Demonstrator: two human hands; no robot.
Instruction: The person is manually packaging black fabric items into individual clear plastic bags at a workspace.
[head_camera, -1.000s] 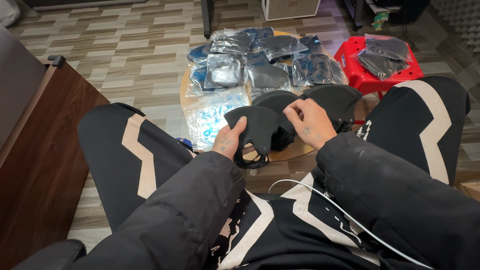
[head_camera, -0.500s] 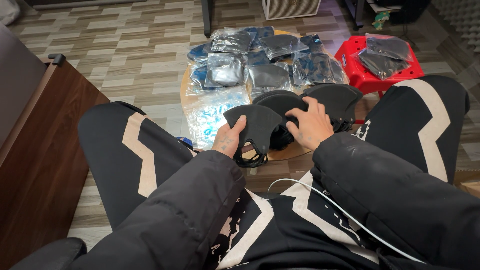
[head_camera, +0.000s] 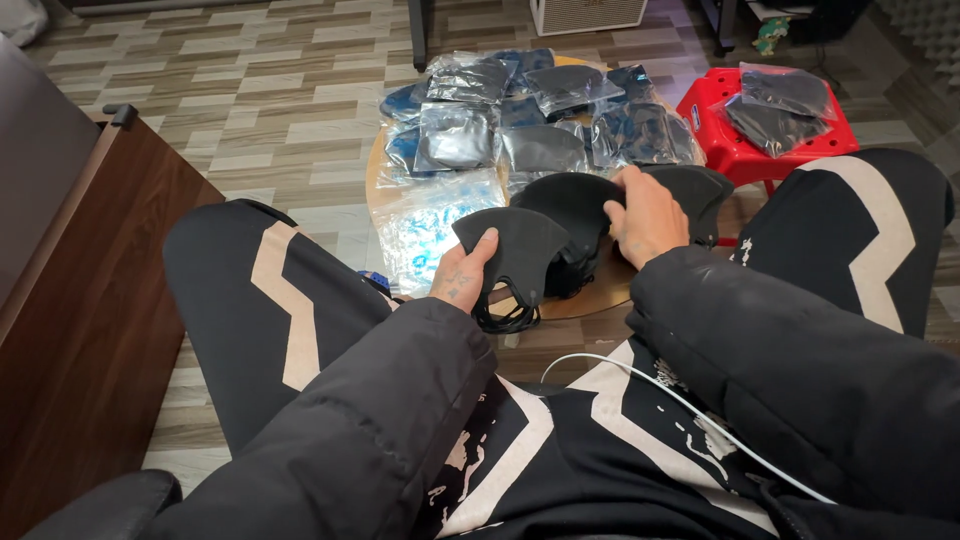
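Note:
My left hand (head_camera: 462, 278) grips a stack of black face masks (head_camera: 515, 245), its ear loops hanging below. My right hand (head_camera: 645, 215) rests on a second pile of black masks (head_camera: 575, 200) on the low round wooden table (head_camera: 600, 295), fingers curled over the pile's top edge. A third black mask pile (head_camera: 700, 190) lies just right of that hand. Both arms wear black padded sleeves, and my knees in black trousers with pale stripes flank the table.
Several clear plastic bags of masks (head_camera: 540, 130) cover the far part of the table. A red plastic stool (head_camera: 760, 135) at the right carries more bagged masks. A dark wooden cabinet (head_camera: 80, 300) stands at the left. A white cable (head_camera: 640, 385) crosses my lap.
My right hand has moved right and a little up, off the masks in my left hand and onto the pile on the table. My left hand keeps its hold.

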